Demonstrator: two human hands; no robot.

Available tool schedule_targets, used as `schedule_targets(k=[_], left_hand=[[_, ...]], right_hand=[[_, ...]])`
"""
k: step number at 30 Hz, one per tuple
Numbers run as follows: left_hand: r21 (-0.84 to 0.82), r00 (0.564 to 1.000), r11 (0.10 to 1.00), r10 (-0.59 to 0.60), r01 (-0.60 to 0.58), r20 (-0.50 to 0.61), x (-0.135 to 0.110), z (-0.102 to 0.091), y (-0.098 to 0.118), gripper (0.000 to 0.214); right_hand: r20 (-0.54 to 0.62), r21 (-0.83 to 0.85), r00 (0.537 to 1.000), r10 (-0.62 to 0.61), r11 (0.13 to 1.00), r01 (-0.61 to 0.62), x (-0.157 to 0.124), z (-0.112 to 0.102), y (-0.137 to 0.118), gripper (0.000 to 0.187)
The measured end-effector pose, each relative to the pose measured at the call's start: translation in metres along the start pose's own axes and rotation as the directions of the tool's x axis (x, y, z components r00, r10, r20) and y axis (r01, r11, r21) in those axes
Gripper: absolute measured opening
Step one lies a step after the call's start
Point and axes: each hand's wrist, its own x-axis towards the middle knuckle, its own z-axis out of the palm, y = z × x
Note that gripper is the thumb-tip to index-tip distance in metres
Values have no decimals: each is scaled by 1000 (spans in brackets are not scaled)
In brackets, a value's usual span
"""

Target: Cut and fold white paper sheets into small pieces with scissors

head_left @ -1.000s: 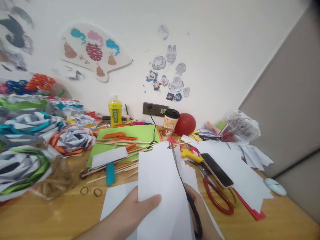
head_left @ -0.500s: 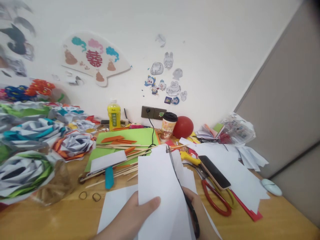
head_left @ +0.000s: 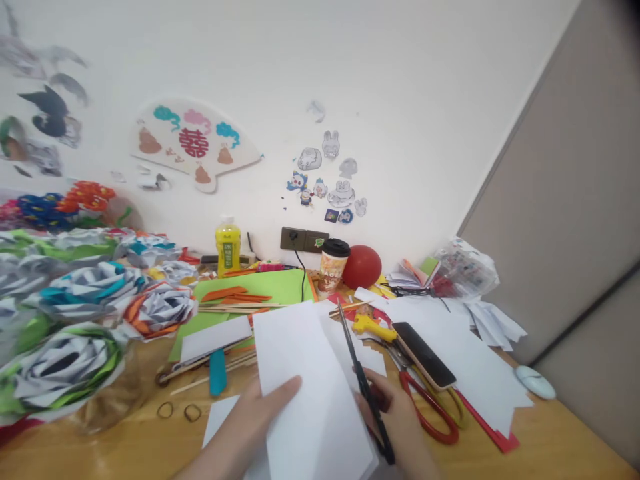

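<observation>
My left hand (head_left: 250,413) is closed on white paper (head_left: 300,380), its thumb lying across the front. The paper stands tilted toward me, and its lower right corner shows more than one layer. In my right hand (head_left: 400,420) is a pair of black-handled scissors (head_left: 371,403), with the blades pointing up and away. The scissors are just right of the paper, and their blades look nearly together. More white sheets (head_left: 220,417) lie beneath my hands.
Right of my hand lie red-handled scissors (head_left: 435,417), a yellow-handled tool (head_left: 373,327), a phone (head_left: 424,355) and a mouse (head_left: 535,382). Paper flowers (head_left: 70,367) crowd the left. Behind stand a yellow bottle (head_left: 228,248), a lidded cup (head_left: 332,268) and a red balloon (head_left: 363,267).
The scissors have come away from the paper's top edge to its right side. The paper has shifted slightly left, and its jagged top piece no longer shows. The view has tilted slightly upward.
</observation>
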Motion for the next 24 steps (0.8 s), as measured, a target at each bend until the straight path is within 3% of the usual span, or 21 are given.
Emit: schedule_targets(k=[2, 5, 7, 9, 14, 17, 20, 24], left_hand=[[50, 997, 997, 56, -53, -46, 0, -4, 13, 34], [146, 990, 985, 102, -87, -97, 5, -14, 27, 23], [202, 988, 976, 109, -86, -110, 10, -21, 30, 21], [215, 991, 971, 119, -103, -63, 18, -30, 27, 23], [267, 994, 958, 107, -102, -5, 45, -45, 12, 22], [296, 996, 951, 91, -88, 2, 56, -48, 6, 17], [313, 996, 945, 87, -92, 29, 53, -50, 2, 18], [324, 993, 939, 99, -114, 63, 42, -56, -4, 27]], right_hand=[[-74, -327, 995, -62, 944, 34, 1, -17, 4, 33], [-147, -659, 986, -76, 751, -41, -3, -48, 20, 42], [-93, -793, 993, -78, 609, -26, -8, -65, 37, 50], [-52, -885, 992, -114, 465, 7, -15, -74, 52, 47], [-41, -984, 979, -201, 181, -4, -27, -71, 57, 36], [-69, -991, 985, -160, 125, -49, -32, -57, 40, 35], [-37, -987, 988, -153, 161, -12, -35, -34, 24, 32], [61, -978, 988, -139, 188, 87, -33, 11, 17, 59]])
